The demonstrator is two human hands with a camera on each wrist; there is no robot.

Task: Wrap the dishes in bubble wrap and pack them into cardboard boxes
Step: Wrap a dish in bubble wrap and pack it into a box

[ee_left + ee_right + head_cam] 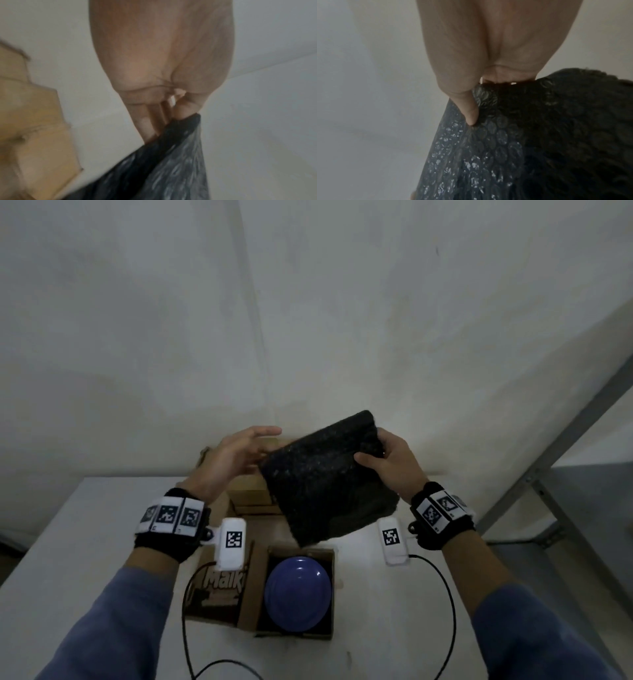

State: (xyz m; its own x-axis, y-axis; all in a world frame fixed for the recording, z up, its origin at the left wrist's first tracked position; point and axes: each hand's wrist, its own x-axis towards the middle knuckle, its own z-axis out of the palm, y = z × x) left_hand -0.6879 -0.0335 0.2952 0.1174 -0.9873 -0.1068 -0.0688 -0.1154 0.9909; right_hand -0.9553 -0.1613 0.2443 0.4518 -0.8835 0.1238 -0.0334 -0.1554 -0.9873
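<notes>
I hold a sheet of black bubble wrap point(318, 484) up in the air above the table, tilted, with both hands. My right hand point(373, 446) grips its upper right edge, thumb on the front and fingers behind; the right wrist view shows the thumb of my right hand point(479, 101) pressed into the bubble wrap point(522, 142). My left hand point(263, 446) is at the left corner, where the left wrist view shows my left hand point(171, 115) pinching the edge of the bubble wrap point(163, 169) between thumb and fingers. Below, a blue dish point(298, 590) lies upside down in a small open cardboard box point(257, 583).
A second cardboard box point(246, 491) stands behind, against the wall, partly hidden by the wrap. A box flap printed "Malk" point(222, 587) lies left of the dish. Black cables point(185, 628) run across the white table point(68, 542). A grey metal frame point(548, 467) stands at the right.
</notes>
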